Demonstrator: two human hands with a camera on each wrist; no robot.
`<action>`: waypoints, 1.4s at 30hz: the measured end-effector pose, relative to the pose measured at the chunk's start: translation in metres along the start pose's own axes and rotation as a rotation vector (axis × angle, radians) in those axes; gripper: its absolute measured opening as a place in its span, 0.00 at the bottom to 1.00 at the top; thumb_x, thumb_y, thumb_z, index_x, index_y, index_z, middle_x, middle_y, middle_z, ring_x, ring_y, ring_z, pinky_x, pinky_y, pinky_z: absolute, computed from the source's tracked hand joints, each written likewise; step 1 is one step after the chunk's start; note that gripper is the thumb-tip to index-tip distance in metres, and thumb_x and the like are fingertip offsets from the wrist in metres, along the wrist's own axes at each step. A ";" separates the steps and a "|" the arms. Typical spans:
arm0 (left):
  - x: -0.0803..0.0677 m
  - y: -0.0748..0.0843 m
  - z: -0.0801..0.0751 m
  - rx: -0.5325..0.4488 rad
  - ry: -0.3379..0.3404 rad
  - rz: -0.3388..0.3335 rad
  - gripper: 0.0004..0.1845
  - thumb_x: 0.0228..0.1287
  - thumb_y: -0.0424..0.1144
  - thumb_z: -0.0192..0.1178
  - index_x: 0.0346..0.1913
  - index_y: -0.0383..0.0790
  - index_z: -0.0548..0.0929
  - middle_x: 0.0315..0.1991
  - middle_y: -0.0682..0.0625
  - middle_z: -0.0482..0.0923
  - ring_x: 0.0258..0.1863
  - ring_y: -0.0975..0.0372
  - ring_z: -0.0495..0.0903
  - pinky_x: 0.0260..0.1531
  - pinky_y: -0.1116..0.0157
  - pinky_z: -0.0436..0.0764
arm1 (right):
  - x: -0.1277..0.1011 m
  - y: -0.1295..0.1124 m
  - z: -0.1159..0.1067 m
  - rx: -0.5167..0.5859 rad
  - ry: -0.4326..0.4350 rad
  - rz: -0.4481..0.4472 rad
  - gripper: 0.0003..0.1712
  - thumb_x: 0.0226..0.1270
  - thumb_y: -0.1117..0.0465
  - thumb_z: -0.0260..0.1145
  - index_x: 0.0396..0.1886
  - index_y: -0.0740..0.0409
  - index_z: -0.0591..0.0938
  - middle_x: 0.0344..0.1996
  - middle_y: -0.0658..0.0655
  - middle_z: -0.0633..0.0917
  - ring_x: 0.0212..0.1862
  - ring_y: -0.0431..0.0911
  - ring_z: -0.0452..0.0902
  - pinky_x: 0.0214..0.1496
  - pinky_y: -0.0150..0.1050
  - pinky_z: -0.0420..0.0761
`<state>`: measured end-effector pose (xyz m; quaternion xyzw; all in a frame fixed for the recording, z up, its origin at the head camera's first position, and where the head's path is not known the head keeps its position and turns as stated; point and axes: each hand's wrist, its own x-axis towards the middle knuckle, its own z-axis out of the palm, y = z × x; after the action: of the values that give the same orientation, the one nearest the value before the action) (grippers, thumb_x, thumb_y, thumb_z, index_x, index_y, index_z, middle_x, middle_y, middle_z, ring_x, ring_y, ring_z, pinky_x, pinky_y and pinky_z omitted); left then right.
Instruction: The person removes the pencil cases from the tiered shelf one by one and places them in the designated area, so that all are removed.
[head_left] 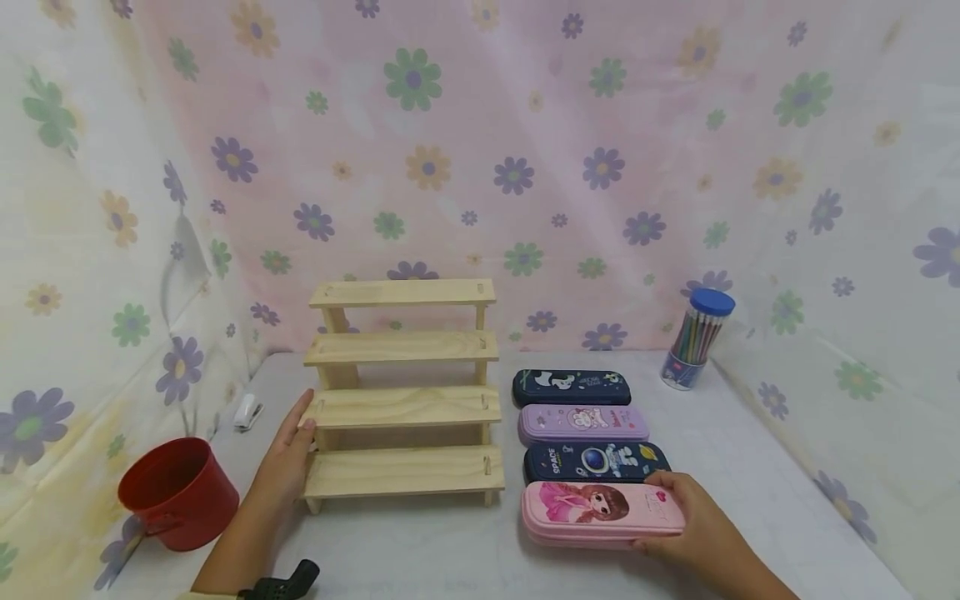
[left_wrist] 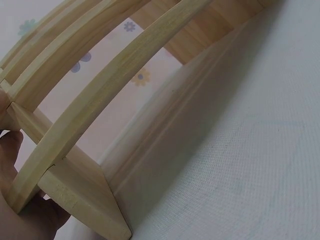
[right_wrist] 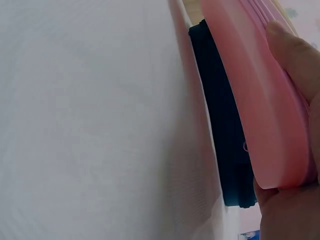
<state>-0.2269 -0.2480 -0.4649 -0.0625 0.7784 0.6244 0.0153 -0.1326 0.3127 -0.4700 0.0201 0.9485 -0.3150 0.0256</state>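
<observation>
My left hand (head_left: 283,467) grips the left end of a four-tier wooden display stand (head_left: 405,472). In the left wrist view, its fingers wrap around the stand's side piece (left_wrist: 80,197). A pink pencil case (head_left: 555,525) with a cartoon girl on the lid is pinched by its right end in my right hand (head_left: 697,525). The right wrist view shows the thumb on one side of the pink case, its underside apparently raised off the cloth. Just behind it lies a dark blue astronaut pencil case (head_left: 540,463).
A purple pencil case (head_left: 551,425) and another dark pencil case (head_left: 532,387) lie farther back. A pencil tub with a blue lid (head_left: 711,302) stands at the back right. At left are a red bucket (head_left: 198,500) and a small white object (head_left: 246,412). Flowered cloth surrounds the table.
</observation>
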 end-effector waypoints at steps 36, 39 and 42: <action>0.002 -0.003 0.002 -0.013 0.001 -0.006 0.30 0.86 0.56 0.36 0.84 0.75 0.44 0.87 0.57 0.39 0.86 0.51 0.36 0.80 0.35 0.38 | 0.004 0.015 0.008 -0.174 -0.046 -0.055 0.62 0.34 0.26 0.84 0.63 0.61 0.77 0.59 0.62 0.78 0.59 0.56 0.74 0.66 0.66 0.78; 0.002 -0.003 0.002 -0.008 0.002 -0.004 0.30 0.87 0.55 0.36 0.83 0.76 0.44 0.87 0.57 0.39 0.86 0.52 0.36 0.81 0.36 0.38 | 0.003 0.012 0.006 -0.178 -0.081 -0.025 0.63 0.32 0.26 0.84 0.65 0.58 0.77 0.61 0.62 0.77 0.61 0.57 0.73 0.65 0.67 0.78; 0.001 -0.001 0.000 0.008 0.005 0.026 0.30 0.87 0.54 0.36 0.84 0.73 0.43 0.87 0.56 0.39 0.86 0.52 0.37 0.81 0.38 0.39 | 0.002 0.007 0.000 -0.198 -0.124 -0.030 0.63 0.31 0.27 0.85 0.67 0.56 0.76 0.62 0.63 0.75 0.62 0.59 0.71 0.64 0.69 0.78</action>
<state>-0.2276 -0.2479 -0.4659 -0.0542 0.7818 0.6212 0.0054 -0.1340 0.3182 -0.4748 -0.0161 0.9718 -0.2207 0.0814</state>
